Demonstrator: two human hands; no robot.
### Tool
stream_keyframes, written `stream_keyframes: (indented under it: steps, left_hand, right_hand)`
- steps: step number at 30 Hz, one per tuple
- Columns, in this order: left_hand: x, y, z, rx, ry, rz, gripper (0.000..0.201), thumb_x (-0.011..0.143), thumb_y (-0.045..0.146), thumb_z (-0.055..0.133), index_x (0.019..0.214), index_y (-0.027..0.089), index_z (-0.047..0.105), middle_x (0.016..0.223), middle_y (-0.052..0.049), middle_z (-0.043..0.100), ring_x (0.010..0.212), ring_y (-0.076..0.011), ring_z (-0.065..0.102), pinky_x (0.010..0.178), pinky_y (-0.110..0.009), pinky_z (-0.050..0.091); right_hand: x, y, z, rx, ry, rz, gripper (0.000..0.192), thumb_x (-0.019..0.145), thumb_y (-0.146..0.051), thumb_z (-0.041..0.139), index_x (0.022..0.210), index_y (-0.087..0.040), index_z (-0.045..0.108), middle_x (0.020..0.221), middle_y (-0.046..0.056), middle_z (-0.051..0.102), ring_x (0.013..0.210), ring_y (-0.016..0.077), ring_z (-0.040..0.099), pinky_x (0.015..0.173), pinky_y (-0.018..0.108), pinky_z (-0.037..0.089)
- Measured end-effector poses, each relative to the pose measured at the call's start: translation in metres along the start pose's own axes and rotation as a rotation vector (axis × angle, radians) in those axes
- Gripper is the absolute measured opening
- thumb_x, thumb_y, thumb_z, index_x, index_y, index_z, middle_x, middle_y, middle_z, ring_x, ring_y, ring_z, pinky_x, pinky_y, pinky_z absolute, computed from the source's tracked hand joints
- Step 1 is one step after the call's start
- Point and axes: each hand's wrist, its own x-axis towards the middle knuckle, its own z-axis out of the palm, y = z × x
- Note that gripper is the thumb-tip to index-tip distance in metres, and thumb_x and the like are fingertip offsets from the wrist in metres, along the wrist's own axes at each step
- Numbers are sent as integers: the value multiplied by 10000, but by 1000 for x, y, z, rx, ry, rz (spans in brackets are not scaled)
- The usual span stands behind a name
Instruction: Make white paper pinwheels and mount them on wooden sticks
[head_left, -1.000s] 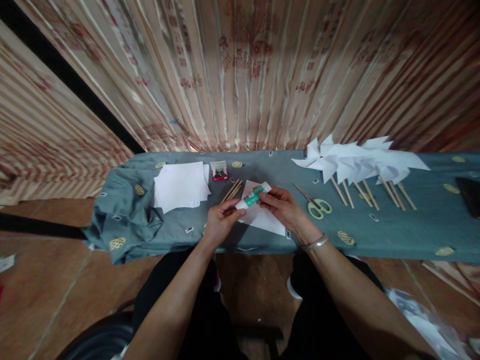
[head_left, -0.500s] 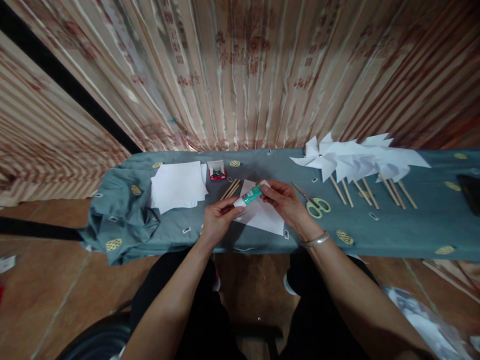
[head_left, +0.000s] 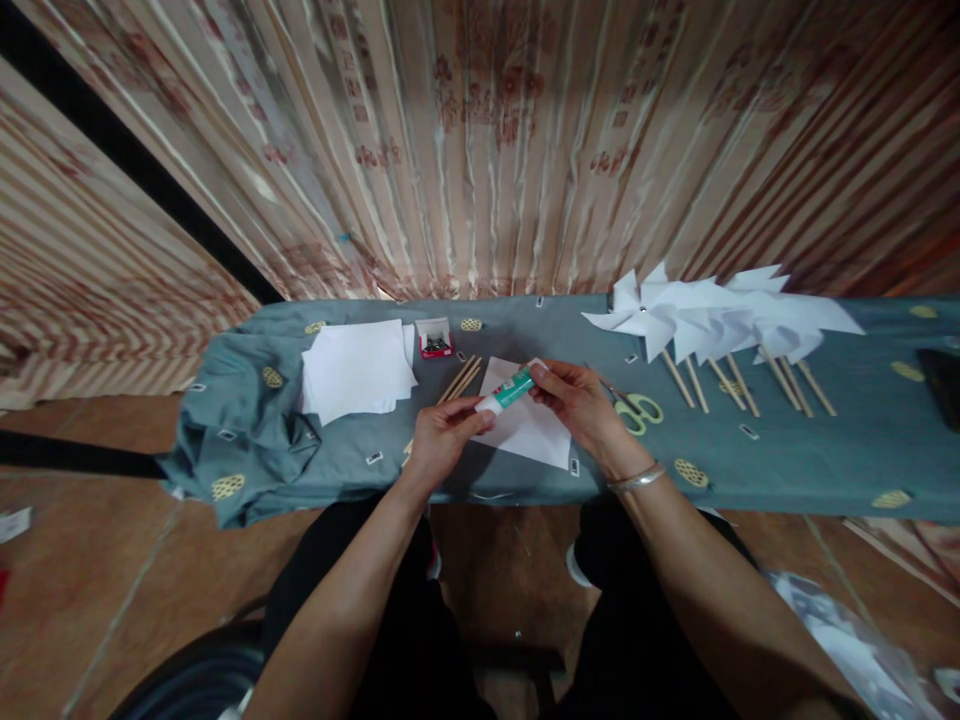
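A green and white glue stick [head_left: 514, 387] is held slantwise between my two hands, above a white sheet of paper [head_left: 534, 436] on the cloth. My left hand [head_left: 444, 434] pinches its white lower end, fingers closed. At the upper end my right hand [head_left: 576, 396] grips it between thumb and fingers. Several wooden sticks [head_left: 461, 380] lie beside and partly under my left hand. Just right of my right hand rest scissors [head_left: 639, 412] with light green handles.
A stack of white paper [head_left: 356, 370] lies left, near a small red box of dark metal pieces [head_left: 434, 340]. Several white paper pinwheels [head_left: 697, 315] on wooden sticks overlap at the back right. A dark object [head_left: 939, 380] sits at the far right; a curtain [head_left: 487, 150] hangs behind.
Both hands and the glue stick have shifted slightly to the right. Both hands still hold it, and the things on the table have not visibly moved.
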Motion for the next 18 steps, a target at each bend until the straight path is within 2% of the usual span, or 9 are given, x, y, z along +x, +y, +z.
stream_keyframes:
  steps: [13, 16, 18]
  left_hand:
    - [-1, 4, 2, -14, 10, -35, 421, 473, 403, 903, 790, 149, 793, 657, -29, 744, 556, -143, 656, 593, -265, 548]
    - [-5, 6, -4, 0, 21, -37, 432, 460, 426, 907, 769, 149, 788, 653, -34, 742, 553, -151, 650, 598, -283, 552]
    - [-7, 6, -13, 20, 43, -23, 425, 486, 441, 899, 773, 150, 784, 675, -40, 746, 573, -154, 651, 625, -295, 556]
  right_hand:
    - [2, 5, 3, 4, -1, 5, 398, 538, -536, 890, 692, -200, 742, 620, -22, 651, 542, 80, 522, 524, 224, 444]
    - [7, -2, -10, 12, 51, -20, 380, 560, -519, 888, 683, -198, 726, 616, -17, 652, 531, 90, 526, 521, 238, 455]
    - [10, -13, -26, 69, 147, -93, 353, 590, -508, 879, 646, -214, 693, 617, -22, 652, 531, 97, 537, 518, 242, 468]
